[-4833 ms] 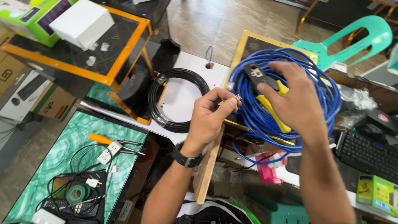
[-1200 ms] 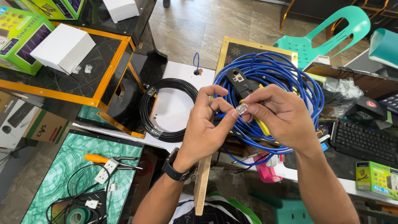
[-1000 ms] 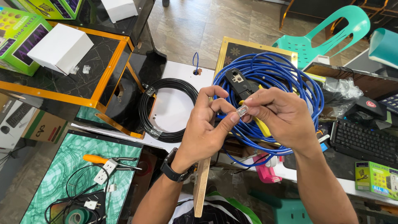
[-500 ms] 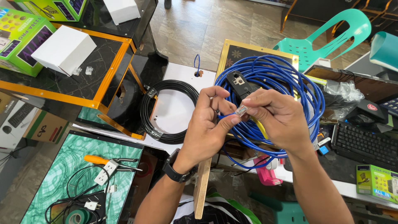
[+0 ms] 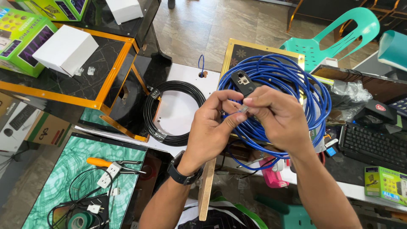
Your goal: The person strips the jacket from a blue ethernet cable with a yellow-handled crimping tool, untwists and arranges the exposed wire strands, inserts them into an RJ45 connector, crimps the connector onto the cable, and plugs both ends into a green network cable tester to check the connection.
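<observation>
Connector: a small clear plug [image 5: 243, 109] on the end of a blue cable, pinched between both hands above the table; it sits just in front of the blue cable coil [image 5: 292, 91], its detail too small to make out.
Blue cable coil: many loose loops of bright blue cable lying on a dark gold-framed panel [image 5: 241, 50]; a black crimping tool [image 5: 242, 82] rests on the coil's upper left.
Change: half a second ago the hands sat in much the same place; the plug stays gripped between them, and the view has edged slightly so the coil and hands lie a touch lower and more central.
Left hand: the left hand [image 5: 210, 131] rises from below, palm turned inward, thumb and forefinger closed narrowly on the plug; a black watch [image 5: 182, 174] bands the wrist.
Right hand: the right hand [image 5: 277, 116] comes in from the lower right, knuckles up, fingers curled tight around the cable and plug from the other side, touching the left hand's fingertips.
Surroundings: a black cable coil [image 5: 174, 112] lies to the left on a white table [image 5: 182, 76]; orange-handled pliers [image 5: 113, 163] rest on a green marbled surface [image 5: 63, 178] lower left; a black keyboard [image 5: 375, 146] and a teal plastic chair [image 5: 339, 36] stand to the right.
</observation>
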